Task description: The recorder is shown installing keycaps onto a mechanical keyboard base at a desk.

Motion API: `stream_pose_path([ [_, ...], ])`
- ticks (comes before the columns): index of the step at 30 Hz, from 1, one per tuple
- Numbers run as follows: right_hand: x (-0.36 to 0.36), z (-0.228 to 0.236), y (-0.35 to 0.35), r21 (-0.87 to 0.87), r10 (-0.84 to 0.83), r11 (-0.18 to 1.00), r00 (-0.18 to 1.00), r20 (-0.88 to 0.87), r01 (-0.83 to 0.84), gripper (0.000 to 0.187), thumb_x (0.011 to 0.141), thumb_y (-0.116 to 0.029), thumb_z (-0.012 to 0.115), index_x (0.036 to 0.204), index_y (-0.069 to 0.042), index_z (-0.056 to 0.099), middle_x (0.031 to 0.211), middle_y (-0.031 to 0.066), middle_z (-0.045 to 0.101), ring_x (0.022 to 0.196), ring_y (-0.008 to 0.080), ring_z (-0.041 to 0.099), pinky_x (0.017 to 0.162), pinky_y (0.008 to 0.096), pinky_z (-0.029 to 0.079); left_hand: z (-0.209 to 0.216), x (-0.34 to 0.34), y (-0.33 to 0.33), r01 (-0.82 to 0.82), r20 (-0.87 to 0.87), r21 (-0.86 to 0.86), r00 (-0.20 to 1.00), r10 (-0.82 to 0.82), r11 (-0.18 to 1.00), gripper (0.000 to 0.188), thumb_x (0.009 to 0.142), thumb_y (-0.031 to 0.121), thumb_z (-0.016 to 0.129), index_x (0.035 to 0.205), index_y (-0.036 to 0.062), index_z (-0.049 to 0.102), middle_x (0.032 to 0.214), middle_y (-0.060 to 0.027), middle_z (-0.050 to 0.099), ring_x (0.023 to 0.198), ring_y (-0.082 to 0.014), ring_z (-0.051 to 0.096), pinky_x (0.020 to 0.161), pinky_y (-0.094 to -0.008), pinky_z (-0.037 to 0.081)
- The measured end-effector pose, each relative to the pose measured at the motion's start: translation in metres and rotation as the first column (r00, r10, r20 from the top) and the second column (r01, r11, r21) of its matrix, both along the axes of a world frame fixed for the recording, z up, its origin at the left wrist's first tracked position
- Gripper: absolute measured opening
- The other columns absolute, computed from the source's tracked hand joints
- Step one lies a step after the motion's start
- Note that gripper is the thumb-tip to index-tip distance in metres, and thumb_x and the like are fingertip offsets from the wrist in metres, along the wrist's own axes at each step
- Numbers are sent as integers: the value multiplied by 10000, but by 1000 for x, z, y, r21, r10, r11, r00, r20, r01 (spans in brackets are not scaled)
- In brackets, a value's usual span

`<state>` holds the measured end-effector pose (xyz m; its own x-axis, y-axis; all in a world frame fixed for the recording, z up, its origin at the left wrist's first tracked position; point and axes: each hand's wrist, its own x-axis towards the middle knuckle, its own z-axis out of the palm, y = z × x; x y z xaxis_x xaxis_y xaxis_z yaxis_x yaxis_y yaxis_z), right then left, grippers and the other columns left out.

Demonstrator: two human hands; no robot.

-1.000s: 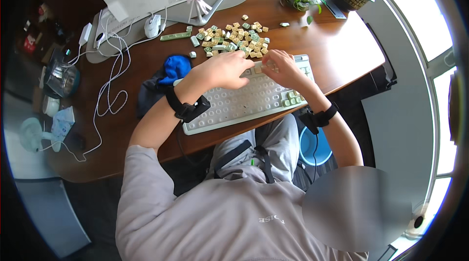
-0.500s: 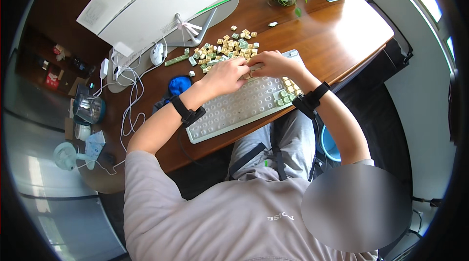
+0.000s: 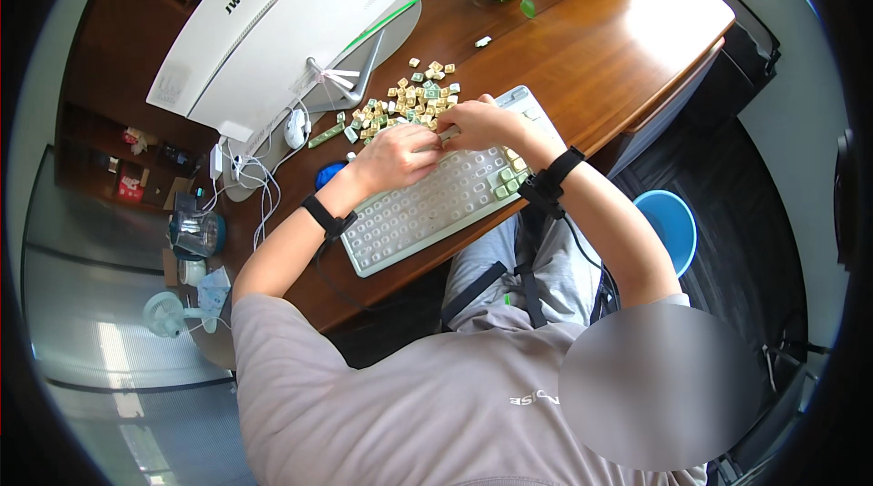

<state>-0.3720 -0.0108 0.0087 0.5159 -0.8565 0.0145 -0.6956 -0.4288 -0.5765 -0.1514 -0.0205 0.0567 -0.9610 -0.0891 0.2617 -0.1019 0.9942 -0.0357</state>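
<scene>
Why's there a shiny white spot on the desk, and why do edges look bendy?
Head view: bright light glares off the upper right of the desk; head view: the fisheye lens bends straight edges near the rim; head view: the keyboard looks fairly clear.

What lies between the left hand (image 3: 400, 157) and right hand (image 3: 477, 128) is hidden. Toward ten o'clock, the left forearm (image 3: 296, 245) partly hides a blue cloth (image 3: 328, 174); at eleven, the top edge crops the monitor (image 3: 273, 40).

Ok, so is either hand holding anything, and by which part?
Can't tell: left hand and right hand are close together over the keyboard, hiding any grip.
</scene>
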Motion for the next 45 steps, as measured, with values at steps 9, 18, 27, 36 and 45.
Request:
stream_pose_path([
  [9,5,-6,-4,4,-20,1000,1000,-15,20,367,841,-389,741,1145,-184,719,1094,35,756,1057,247,695,964,434,379,11,-11,-1,9,153,1,988,-9,1000,233,712,65,752,941,65,708,932,-35,651,868,-230,637,804,-370,518],
  [18,9,-5,-7,32,-40,999,999,-32,41,253,842,-275,681,1071,-178,728,1041,62,761,1021,254,707,919,422,391,15,-22,-4,13,229,47,973,-24,999,312,684,42,745,993,67,714,965,-39,667,893,-236,635,850,-372,503],
  [27,10,0,-8,75,-19,997,997,-70,24,227,830,-203,653,1039,-183,740,1023,32,762,1022,227,703,908,428,371,14,-26,-3,3,243,30,970,-10,1000,315,685,60,745,999,66,722,973,-41,667,885,-247,611,846,-380,492],
  [36,8,5,-7,134,-8,991,998,-58,16,229,825,-201,638,1039,-162,711,1009,51,755,1021,245,698,895,411,350,11,-23,-12,38,253,66,966,-53,997,300,722,83,742,1021,75,717,975,-65,647,903,-273,600,828,-405,482],
  [45,10,11,-2,160,-112,981,994,-3,111,243,832,-187,630,1045,-148,740,993,51,756,974,221,699,924,405,350,9,-24,-19,85,224,126,968,-112,988,204,749,54,739,947,73,693,963,-96,647,884,-308,619,804,-413,499],
])
